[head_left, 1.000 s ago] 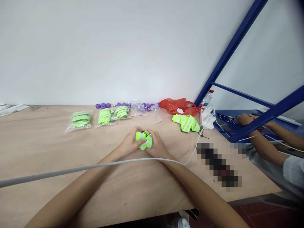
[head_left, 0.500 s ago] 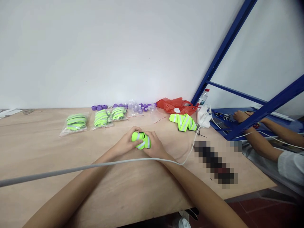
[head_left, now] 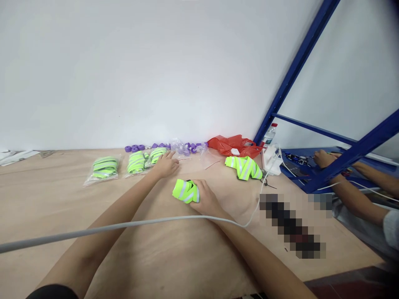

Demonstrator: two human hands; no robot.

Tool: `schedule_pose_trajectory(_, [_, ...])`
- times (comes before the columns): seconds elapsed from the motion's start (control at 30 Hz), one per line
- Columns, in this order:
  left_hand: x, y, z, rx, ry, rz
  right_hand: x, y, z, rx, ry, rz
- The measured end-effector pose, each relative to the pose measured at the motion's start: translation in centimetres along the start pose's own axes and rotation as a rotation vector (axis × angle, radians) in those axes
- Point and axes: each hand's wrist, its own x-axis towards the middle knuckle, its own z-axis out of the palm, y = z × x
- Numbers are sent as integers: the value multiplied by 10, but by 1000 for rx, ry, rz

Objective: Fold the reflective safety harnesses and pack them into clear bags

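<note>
My right hand (head_left: pixel 208 199) grips a folded bundle of fluorescent yellow-green reflective strap (head_left: pixel 183 191) with grey stripes, just above or on the tabletop; I cannot tell which. Stretched forward, my left hand (head_left: pixel 166 165) has its fingers apart and nothing in it. It is beside a clear bag of folded reflective strap (head_left: pixel 156 155) and short of a crumpled clear plastic bag (head_left: pixel 180 147). Two more bagged straps lie to the left, a near one (head_left: pixel 136 162) and a farther one (head_left: pixel 105 167). A loose reflective strap (head_left: pixel 245 167) lies to the right.
Along the wall are purple rings (head_left: pixel 134 148), a flat clear bag (head_left: pixel 208 157) and a red plastic bag (head_left: pixel 232 145). A white power strip (head_left: pixel 272 160) and a bottle (head_left: pixel 269 135) stand by the blue frame (head_left: pixel 293 74). A grey cable (head_left: pixel 149 222) crosses the view. Another person's arms (head_left: pixel 358 199) are at right.
My left hand has let go of the strap bundle and moved forward to the bagged straps. My right hand keeps hold of the bundle. The view has shifted slightly.
</note>
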Motion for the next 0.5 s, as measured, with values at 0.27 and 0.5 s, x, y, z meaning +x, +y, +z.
schedule_pose_trajectory(0.27, [19,-6,16,279,-125,9,3,1,-2,81,-20,21])
schedule_pose_trajectory(0.5, [20,-3,26,339,-129,31,4,3,0,82,-1,11])
